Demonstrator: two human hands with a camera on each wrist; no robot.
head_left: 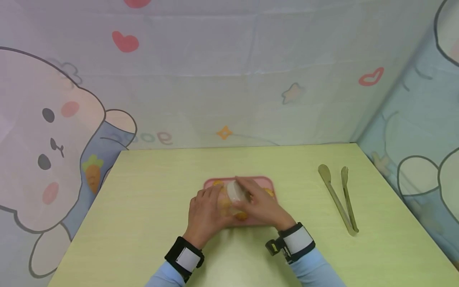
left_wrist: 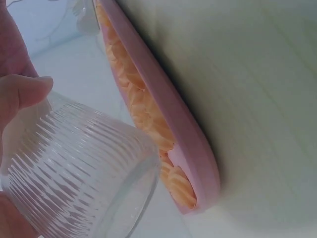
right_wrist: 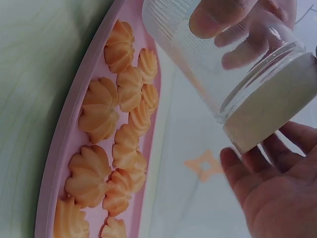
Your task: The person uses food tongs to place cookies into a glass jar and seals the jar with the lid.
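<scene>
My left hand [head_left: 207, 211] grips a clear ribbed glass jar [left_wrist: 84, 163], held tilted above a pink tray [right_wrist: 55, 163]. No contents show through the glass in the wrist views. A pale, off-white lid [right_wrist: 275, 104] sits on the jar's mouth. Around that lid are the fingers and thumb of my right hand [head_left: 263, 203]. Piped, shell-shaped golden cookies [right_wrist: 89, 176] lie spread over the tray. In the head view both hands and the jar hide much of the tray.
To the right on the pale yellow table [head_left: 150, 191] lie a long spoon [head_left: 334, 195] and a fork-tipped utensil [head_left: 348, 195], their lower ends close together. Behind the table hangs a printed cloth [head_left: 215, 79] with hearts and a cartoon animal.
</scene>
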